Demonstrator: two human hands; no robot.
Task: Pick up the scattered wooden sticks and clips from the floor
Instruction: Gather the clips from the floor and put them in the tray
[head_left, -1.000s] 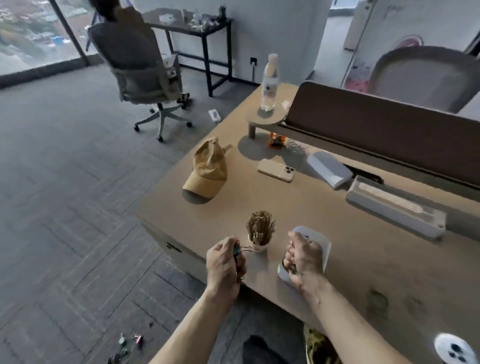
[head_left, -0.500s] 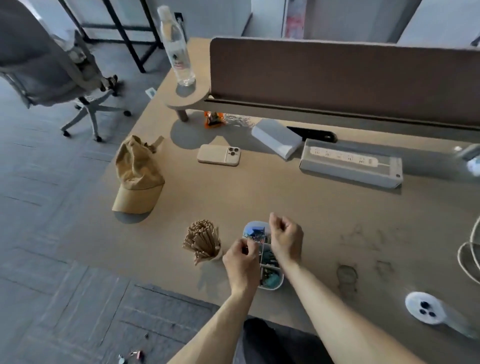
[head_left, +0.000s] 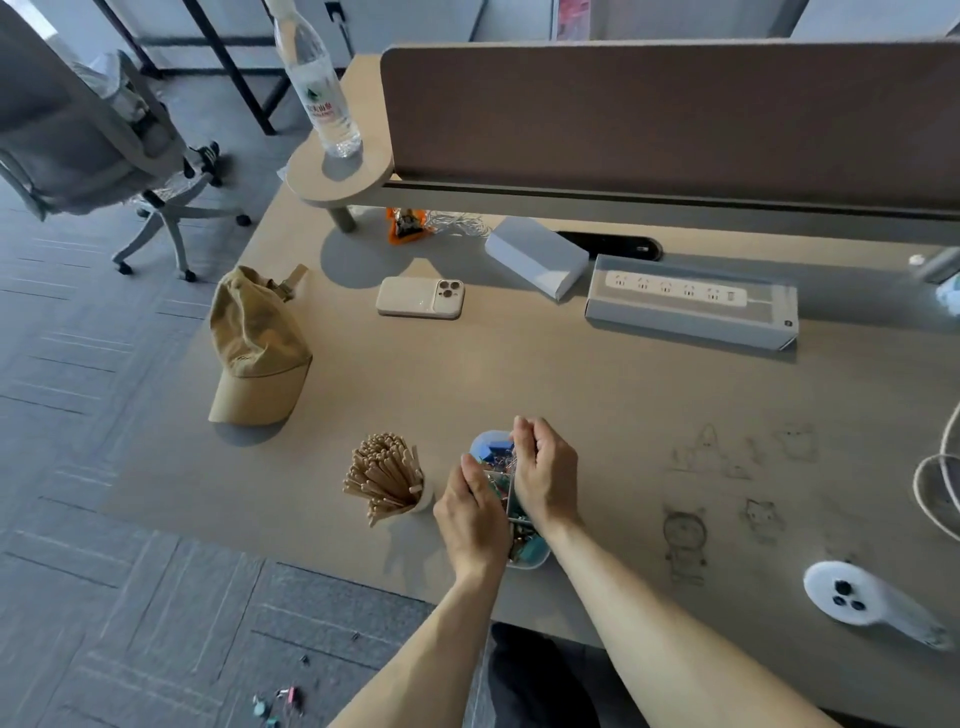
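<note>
Two bare hands meet over one small clear plastic tray (head_left: 537, 560) at the near edge of a smooth tan desk (head_left: 519, 374). The left hand (head_left: 472, 512) curls its fingers into the tray's middle. The right hand (head_left: 545, 473) cups loosely over its far end. Whether either pinches anything cannot be told. The tray is heaped with tiny coloured clips (head_left: 494, 450). Just left of it stands one white cup (head_left: 425, 500) bristling with thin pale wooden sticks (head_left: 384, 475), too many to count. On the grey carpet below the left forearm lies a small cluster of loose clips (head_left: 275, 699), too small to count. Farther out on the desk: one tan fabric cap (head_left: 257, 348), one beige phone (head_left: 420, 297), one clear water bottle (head_left: 319, 88)
</note>
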